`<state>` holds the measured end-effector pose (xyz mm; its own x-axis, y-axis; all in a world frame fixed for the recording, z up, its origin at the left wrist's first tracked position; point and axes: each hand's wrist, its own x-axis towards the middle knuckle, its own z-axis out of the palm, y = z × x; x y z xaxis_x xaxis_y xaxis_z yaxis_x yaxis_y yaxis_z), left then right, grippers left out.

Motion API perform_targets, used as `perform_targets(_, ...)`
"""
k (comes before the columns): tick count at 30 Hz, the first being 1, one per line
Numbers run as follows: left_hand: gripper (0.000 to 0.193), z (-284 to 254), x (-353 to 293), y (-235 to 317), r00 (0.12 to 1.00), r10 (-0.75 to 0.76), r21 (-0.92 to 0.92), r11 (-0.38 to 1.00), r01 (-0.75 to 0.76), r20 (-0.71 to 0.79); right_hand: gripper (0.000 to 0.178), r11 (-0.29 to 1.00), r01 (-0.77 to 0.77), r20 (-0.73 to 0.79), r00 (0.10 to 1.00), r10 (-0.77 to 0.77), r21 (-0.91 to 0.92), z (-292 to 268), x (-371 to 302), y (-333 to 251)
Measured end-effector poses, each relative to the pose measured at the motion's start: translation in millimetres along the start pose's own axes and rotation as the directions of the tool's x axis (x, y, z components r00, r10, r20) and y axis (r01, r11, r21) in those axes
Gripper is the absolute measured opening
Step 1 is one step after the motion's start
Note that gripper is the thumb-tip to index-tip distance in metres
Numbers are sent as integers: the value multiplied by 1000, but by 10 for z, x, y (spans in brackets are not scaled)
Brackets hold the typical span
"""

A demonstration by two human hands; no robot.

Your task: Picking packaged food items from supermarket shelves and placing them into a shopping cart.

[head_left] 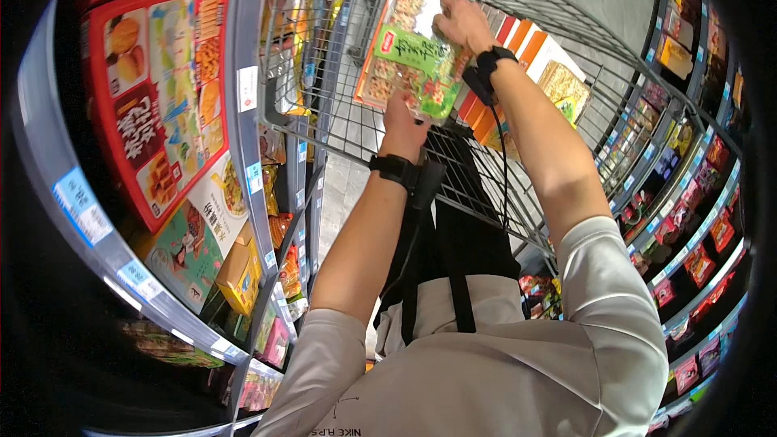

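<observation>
A flat snack package with a green label, pictured or visible nutty pieces and an orange edge is in the shopping cart, or just above its basket. My left hand grips its near edge, thumb on top. My right hand holds its far right corner, fingers bent over the edge. Whether the orange edge belongs to a second box underneath, I cannot tell. Right of it, under my right forearm, lies an orange and white box in the cart. Beside that is a pack picturing a noodle-like block.
The wire cart stands in front of me, between two shelves. Close on my left, a shelf carries large red snack boxes and a yellow box. Along the right, curved shelf rows hold many small packets.
</observation>
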<state>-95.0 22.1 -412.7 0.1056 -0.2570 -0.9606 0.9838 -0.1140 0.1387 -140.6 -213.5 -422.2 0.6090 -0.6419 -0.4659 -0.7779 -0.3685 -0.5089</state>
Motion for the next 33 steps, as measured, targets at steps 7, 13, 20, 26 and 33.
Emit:
perform_targets(7,47,50,150,320,994,-114,-37,993,114,7,48,991,82,-183,981,-62,102,296,159,185)
perform_targets(13,52,183,-220,425,995,55,143,989,-43,-77,56,964,95,-236,959,-155,-249,295,-78,-22)
perform_targets(20,35,-173,-1478,690,963,194,355,901,-251,189,32,957,228,2,973,-232,176,94,-1434,-730)
perform_targets(26,34,-1145,-2213,705,457,578,718,-375,-587,675,43,989,97,-24,995,-95,112,270,-2938,-979)
perform_targets(33,38,-2991,-2703,506,687,504,851,-323,-414,525,67,985,-161,-72,985,157,-54,457,-3981,-897)
